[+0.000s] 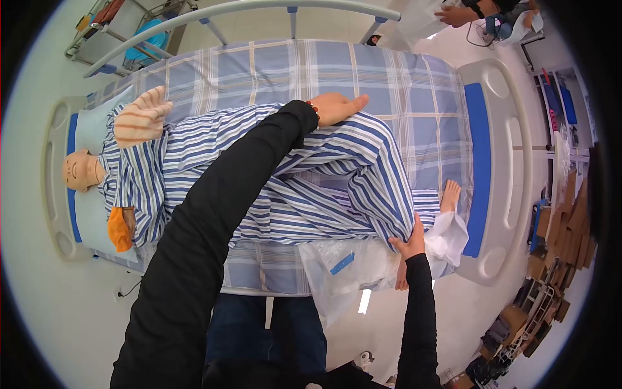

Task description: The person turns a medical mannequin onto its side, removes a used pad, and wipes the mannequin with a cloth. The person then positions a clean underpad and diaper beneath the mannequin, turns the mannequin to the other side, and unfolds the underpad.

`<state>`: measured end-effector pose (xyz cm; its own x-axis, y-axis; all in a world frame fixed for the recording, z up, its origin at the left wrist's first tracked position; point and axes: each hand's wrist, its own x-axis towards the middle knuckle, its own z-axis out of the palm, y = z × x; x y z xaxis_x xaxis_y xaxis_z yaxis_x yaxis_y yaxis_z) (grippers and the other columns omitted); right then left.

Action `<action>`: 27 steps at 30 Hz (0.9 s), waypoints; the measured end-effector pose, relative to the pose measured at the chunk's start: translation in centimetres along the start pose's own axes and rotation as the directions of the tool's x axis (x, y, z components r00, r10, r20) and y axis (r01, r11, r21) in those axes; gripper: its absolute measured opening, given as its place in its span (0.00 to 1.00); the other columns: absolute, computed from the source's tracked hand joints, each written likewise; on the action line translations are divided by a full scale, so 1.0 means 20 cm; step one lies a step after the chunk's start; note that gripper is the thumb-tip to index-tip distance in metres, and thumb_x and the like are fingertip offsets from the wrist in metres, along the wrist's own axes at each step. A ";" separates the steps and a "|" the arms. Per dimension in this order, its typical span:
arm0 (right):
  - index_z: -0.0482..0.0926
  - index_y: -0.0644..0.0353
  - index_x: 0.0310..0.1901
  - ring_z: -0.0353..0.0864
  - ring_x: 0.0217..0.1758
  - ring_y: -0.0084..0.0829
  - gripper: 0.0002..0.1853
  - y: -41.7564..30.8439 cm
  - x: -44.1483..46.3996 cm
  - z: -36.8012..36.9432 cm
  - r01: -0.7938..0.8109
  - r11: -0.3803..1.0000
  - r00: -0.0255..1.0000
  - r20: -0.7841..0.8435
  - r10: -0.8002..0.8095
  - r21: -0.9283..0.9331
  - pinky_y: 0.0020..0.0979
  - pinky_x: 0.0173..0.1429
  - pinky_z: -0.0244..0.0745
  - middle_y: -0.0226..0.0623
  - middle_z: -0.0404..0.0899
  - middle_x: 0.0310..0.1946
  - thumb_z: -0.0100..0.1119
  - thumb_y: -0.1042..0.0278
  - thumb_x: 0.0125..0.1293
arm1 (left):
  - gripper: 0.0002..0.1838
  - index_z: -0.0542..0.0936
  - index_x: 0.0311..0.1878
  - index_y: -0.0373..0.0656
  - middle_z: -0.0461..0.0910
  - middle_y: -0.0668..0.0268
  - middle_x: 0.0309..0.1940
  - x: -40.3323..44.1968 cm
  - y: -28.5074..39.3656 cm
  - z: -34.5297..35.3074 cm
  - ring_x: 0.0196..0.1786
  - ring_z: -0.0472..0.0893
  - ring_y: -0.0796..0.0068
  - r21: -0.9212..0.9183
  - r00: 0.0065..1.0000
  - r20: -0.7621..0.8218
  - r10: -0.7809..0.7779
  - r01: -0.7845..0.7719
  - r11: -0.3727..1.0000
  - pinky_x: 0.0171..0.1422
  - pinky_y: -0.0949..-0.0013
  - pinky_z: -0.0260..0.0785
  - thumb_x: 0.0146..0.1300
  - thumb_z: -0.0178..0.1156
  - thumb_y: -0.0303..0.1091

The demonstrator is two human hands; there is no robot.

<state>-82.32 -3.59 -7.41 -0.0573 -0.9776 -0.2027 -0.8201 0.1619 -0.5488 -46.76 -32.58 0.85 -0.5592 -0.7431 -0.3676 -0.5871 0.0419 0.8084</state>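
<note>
A patient manikin [83, 170] in blue-and-white striped pajamas lies on its back, head at the left. One leg, the bent leg [382, 152], is raised at the knee; the other lies flat, its bare foot [449, 196] near the footboard. My left hand [337, 108] rests on the far side of the bent thigh, a digit stretched to the right and the other fingers partly hidden. My right hand [409, 241] grips the lower part of the bent leg near the ankle. Below it, the other foot [401, 275] shows at the bed's near edge.
Clear plastic sheeting [330, 279] with a blue label hangs over the near edge. A raised rail [259, 5] runs along the far side, and a footboard [502, 129] stands right. A striped mitt [139, 120] and orange cloth [119, 228] lie by the manikin's arms. Another person's hand [455, 15] shows top right.
</note>
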 end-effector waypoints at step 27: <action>0.72 0.67 0.58 0.74 0.59 0.39 0.19 -1.95 0.64 0.11 0.407 0.913 0.905 0.121 -0.409 0.040 0.33 0.63 0.66 0.46 0.75 0.55 0.46 0.64 0.72 | 0.20 0.77 0.55 0.39 0.80 0.66 0.50 -2.34 -1.25 -1.27 0.53 0.77 0.78 -0.312 0.973 0.217 -0.073 0.141 0.940 0.59 0.72 0.69 0.71 0.53 0.46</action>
<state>-49.89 -22.03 9.62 0.3523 -0.9341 -0.0571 -0.7489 -0.2447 -0.6159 8.88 -15.92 9.59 -0.6282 -0.5815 -0.5169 -0.4474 -0.2736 0.8515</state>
